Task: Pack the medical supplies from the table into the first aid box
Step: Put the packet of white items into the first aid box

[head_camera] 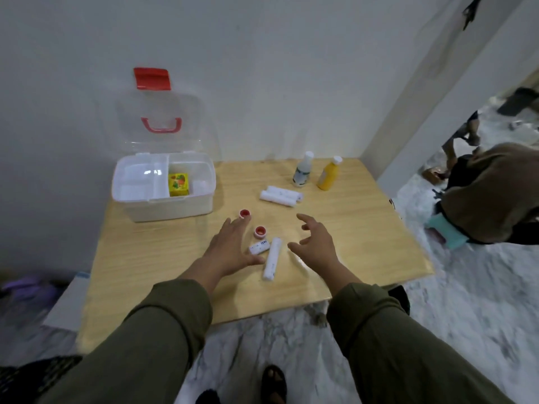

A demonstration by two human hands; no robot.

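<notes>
Both hands over near tabletop (163, 258), nothing held. Left hand (230, 246) spread flat, fingers near two small red-capped jars (260, 231), thumb just beside short white tube (259, 247). Right hand (316, 243) open, fingers curled, hovering right of long white roll (271, 258). First aid box (166, 186) open at far left, yellow carton (178, 184) already inside; bottles (329, 173) and gauze rolls (281, 195) wait further back. Likely step: gather near cluster. Advice: pinch roll mid-length, scoop tube separately, lift jars upright, carry low to free compartment.
</notes>
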